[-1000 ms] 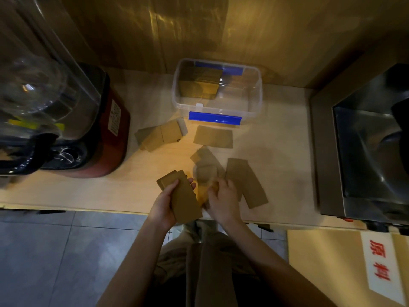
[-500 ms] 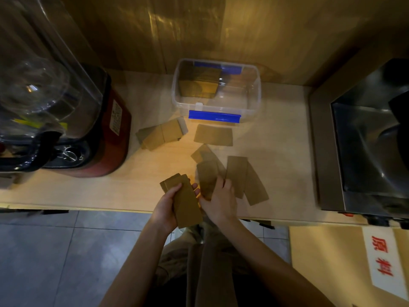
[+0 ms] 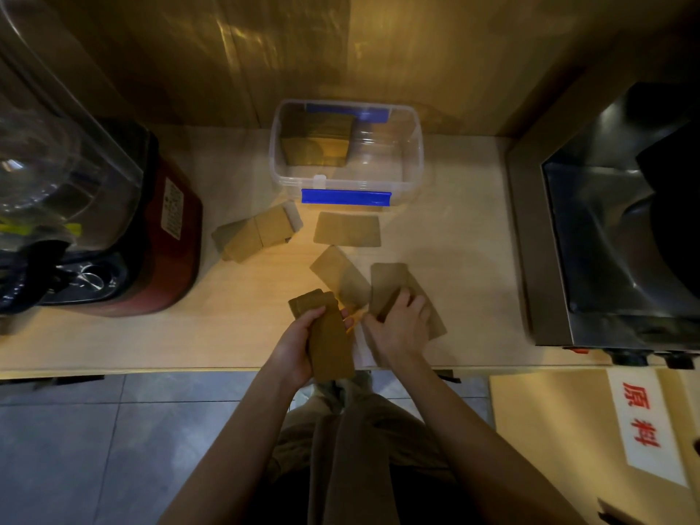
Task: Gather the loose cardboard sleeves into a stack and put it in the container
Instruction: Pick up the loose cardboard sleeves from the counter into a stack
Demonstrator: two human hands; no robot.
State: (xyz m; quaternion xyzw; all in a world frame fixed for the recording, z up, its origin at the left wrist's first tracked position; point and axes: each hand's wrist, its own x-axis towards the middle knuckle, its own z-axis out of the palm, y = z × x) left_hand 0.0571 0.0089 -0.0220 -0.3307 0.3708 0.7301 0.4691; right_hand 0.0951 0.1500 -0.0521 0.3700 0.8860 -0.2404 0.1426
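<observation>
My left hand [image 3: 299,344] grips a stack [image 3: 328,341] of sleeves at the counter [image 3: 454,229] edge; my right hand [image 3: 397,327] pinches a loose sleeve [image 3: 390,282], well short of the container [image 3: 411,145].

Brown sleeves [image 3: 346,234] before clear container [image 3: 411,161]

We had one wide-angle view, worn on the head, looking steeply down and forward at the counter [image 3: 447,206] from close above, the wall at the top edge, the floor [image 3: 75,449] below.
</observation>
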